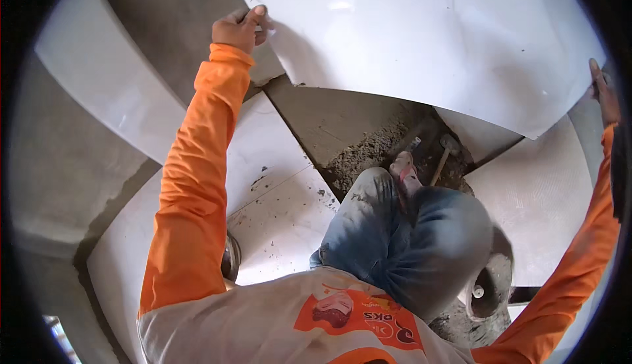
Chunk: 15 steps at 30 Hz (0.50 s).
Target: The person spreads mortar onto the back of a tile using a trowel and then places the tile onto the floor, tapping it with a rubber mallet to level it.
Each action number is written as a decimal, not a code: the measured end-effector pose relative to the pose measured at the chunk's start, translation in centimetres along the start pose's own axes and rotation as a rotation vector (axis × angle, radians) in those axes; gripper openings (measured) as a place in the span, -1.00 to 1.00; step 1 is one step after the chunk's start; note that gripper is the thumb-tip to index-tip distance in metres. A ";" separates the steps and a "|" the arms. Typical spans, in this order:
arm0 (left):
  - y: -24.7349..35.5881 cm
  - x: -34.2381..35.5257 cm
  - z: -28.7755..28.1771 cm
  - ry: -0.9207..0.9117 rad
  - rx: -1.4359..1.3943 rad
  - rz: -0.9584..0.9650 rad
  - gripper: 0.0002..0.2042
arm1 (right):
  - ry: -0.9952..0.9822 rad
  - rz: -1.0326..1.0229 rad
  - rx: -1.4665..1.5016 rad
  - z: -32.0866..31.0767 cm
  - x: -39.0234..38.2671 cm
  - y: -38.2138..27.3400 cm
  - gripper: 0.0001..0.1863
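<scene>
A large glossy white tile stands raised and tilted in front of me. My left hand is closed on its left edge, thumb against the face. At the far right my right hand grips the opposite edge, its thumb showing and most of its fingers hidden behind the tile. Below the tile's lower edge lies a patch of grey mortar, part smooth and part crumbly. A mallet with a pale handle rests on the dark mortar beside my sandalled foot.
White floor tiles strewn with mortar crumbs lie left of my legs; another tile lies at the right. A mortar-smeared container is beside my knee. A long white panel runs along the grey wall at left.
</scene>
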<state>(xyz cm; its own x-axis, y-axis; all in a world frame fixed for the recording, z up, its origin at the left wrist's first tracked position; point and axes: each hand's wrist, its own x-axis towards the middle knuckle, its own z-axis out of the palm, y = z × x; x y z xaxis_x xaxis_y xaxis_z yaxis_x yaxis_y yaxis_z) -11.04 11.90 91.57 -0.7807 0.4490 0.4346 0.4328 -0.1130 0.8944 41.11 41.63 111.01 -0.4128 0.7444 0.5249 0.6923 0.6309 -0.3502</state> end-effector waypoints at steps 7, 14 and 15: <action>-3.9 -1.5 -2.9 0.141 0.064 -0.112 -0.65 | -0.026 0.062 0.110 9.7 12.8 2.4 -0.41; -19.7 -4.1 3.7 0.075 0.070 -0.433 -0.81 | 0.087 -0.233 -0.230 31.3 22.1 10.0 -0.18; -25.9 -5.1 2.8 0.005 0.189 -0.488 -0.81 | 0.005 -0.179 -0.210 36.7 21.3 10.1 -0.17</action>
<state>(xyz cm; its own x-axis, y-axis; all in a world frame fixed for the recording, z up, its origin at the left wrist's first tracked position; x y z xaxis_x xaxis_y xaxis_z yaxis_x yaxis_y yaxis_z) -16.99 14.96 65.90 -0.9139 0.4051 -0.0270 0.0915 0.2704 0.9584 17.62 71.87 90.15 -0.5370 0.6236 0.5681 0.7164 0.6927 -0.0832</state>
